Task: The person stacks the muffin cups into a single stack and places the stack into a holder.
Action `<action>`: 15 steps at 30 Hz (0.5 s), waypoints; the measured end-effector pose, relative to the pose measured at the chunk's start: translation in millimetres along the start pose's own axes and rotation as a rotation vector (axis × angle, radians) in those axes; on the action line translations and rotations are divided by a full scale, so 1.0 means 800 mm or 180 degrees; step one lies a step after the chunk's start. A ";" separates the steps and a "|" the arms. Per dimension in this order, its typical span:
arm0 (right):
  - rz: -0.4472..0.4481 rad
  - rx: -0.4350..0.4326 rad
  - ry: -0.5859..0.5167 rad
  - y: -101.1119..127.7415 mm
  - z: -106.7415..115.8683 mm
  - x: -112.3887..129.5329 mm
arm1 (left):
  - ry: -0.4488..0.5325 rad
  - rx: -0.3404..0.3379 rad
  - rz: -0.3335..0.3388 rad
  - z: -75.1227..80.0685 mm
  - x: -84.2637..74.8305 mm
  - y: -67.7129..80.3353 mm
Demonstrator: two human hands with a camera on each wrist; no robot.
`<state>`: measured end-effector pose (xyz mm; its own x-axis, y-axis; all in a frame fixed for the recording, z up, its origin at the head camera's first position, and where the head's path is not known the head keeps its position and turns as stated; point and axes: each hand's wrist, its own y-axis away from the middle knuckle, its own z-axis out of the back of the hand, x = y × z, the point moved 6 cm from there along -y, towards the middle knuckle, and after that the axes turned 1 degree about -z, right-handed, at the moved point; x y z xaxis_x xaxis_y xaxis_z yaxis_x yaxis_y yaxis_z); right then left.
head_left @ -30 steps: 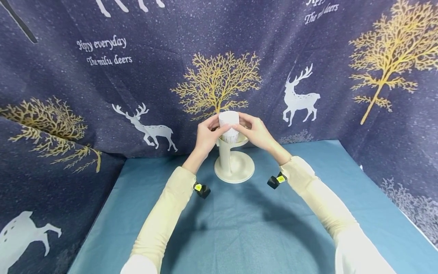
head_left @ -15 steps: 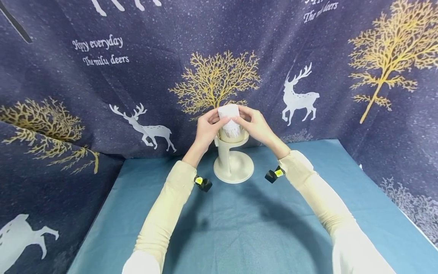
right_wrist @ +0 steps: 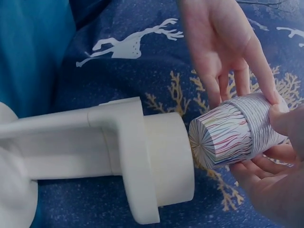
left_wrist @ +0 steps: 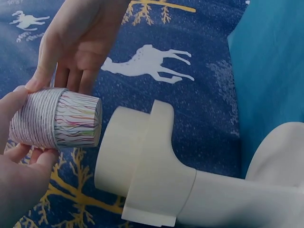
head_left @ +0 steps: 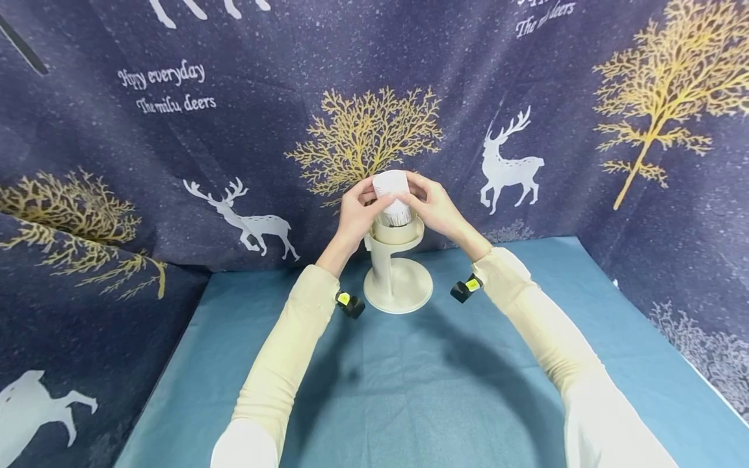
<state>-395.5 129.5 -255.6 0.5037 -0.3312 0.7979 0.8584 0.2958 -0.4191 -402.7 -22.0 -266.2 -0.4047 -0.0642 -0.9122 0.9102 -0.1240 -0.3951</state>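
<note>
A nested stack of white paper baking cups (head_left: 392, 192), with wavy coloured lines on its lower part, is held between both hands above a cream stand (head_left: 383, 270). My left hand (head_left: 354, 211) grips its left side and my right hand (head_left: 435, 208) its right side, thumbs at the front, fingers around behind. In the left wrist view the stack (left_wrist: 78, 118) stands just clear of the stand's round holder (left_wrist: 123, 152). From the right wrist view, the pleated bottom of the stack (right_wrist: 204, 142) faces the holder (right_wrist: 171, 159) with a narrow gap, slightly tilted.
The stand's round base (head_left: 412, 286) rests on a blue-green tablecloth (head_left: 409, 390), near the back edge. Behind it hangs a dark blue cloth (head_left: 251, 143) printed with deer and golden trees. Black wrist cameras (head_left: 350, 304) sit below the cuffs.
Both hands have raised the stack of baking cups. Its bottom has moved up from the stand's holder, and more of the holder's rim shows now. The stand stays in place.
</note>
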 end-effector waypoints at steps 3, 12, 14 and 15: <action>0.0044 -0.0010 -0.0083 -0.004 -0.003 -0.004 | -0.0004 -0.0018 -0.0018 0.002 0.004 -0.003; 0.0087 -0.0099 -0.0196 -0.005 -0.005 -0.030 | -0.0040 0.0059 0.0094 0.000 0.026 -0.010; 0.0071 -0.0111 -0.0108 -0.005 -0.006 -0.035 | -0.0079 0.0045 0.0099 0.000 0.029 -0.011; 0.0052 -0.0123 -0.0071 -0.005 -0.007 -0.037 | -0.0085 0.0037 0.0088 0.000 0.030 -0.011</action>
<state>-413.6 133.4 -279.7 0.5157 -0.3066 0.8001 0.8535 0.2660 -0.4481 -420.2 -22.2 -284.7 -0.3818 -0.0941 -0.9195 0.9201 -0.1332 -0.3684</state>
